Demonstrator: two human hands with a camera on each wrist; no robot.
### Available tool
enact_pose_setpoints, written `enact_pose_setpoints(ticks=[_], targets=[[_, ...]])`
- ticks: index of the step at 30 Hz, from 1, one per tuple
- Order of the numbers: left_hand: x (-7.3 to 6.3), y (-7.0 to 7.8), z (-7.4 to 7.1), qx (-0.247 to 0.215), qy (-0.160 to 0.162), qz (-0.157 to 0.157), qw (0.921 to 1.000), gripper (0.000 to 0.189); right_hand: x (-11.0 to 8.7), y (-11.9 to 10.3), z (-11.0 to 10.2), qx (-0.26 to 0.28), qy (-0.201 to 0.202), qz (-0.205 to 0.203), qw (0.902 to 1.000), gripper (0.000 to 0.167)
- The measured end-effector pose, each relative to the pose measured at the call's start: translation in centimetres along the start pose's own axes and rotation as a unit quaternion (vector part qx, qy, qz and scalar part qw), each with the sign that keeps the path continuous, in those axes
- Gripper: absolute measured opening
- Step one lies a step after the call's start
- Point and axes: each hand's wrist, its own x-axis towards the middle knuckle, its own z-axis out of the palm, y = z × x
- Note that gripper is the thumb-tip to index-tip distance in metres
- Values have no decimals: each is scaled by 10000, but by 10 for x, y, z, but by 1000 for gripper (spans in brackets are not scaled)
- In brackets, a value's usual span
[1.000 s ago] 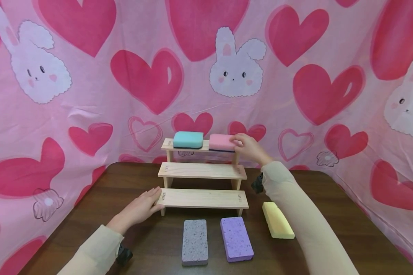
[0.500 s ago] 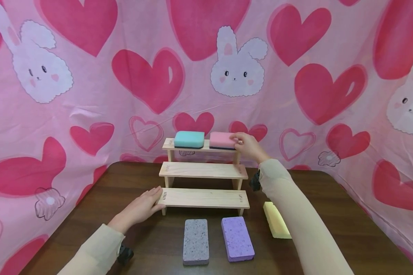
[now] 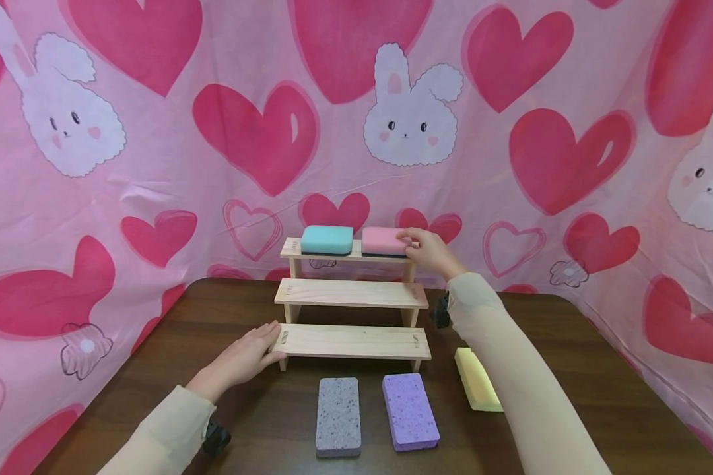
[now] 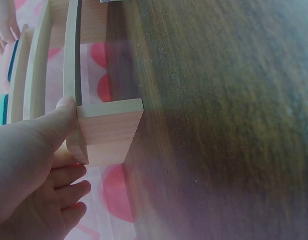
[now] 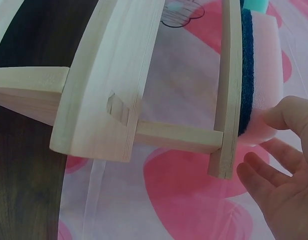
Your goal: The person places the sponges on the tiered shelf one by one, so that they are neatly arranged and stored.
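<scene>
My right hand [image 3: 432,254] is pinching the end of the pink sponge [image 3: 380,241], which is sitting on the top step beside the teal sponge [image 3: 327,239]; my left hand [image 3: 243,356] is gripping the lowest step [image 3: 350,342]. My right sleeve [image 3: 511,356] is partly covering the yellow sponge [image 3: 474,381]. The head view is showing the grey sponge [image 3: 339,417] and purple sponge [image 3: 410,412], which the right wrist view is leaving out.

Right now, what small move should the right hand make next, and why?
Probably ease the right hand off the pink sponge, whose end it touches: the sponge already sits flat on the top shelf, beside the teal sponge.
</scene>
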Motion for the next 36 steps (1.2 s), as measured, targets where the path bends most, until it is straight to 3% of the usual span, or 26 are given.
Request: enact_pose_setpoints(ticks=[5,21,27,36], targets=[[0,1,-1,-28,-60,-74,10000,62,0,-1,0,74,-61,99,9999,33],[-2,2,-2,-37,-80,-97,9999,63,-8,4,-5,433,180,-145,9988,41],[-2,2,-1,-13,-46,-52,10000,63,-15,13,-7,359,371,-392,9979,42],[-1,2,0,-60,-102,-108,9999,65,-35,26,-9,921,486,-940,9901,40]])
